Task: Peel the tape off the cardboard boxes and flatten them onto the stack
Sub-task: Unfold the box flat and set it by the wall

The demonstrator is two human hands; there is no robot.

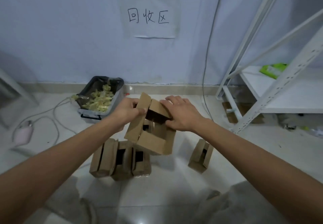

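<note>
Tiled floor (174, 180); both hands (127, 110) (181, 113) grip opened cardboard box (152, 136)

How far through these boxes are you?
Partly through. A bin by the wall already holds crumpled tape strips. Both hands, left hand and right hand, grip one open box held above the floor. A group of boxes below it and a lone box to the right still stand unflattened.
</note>
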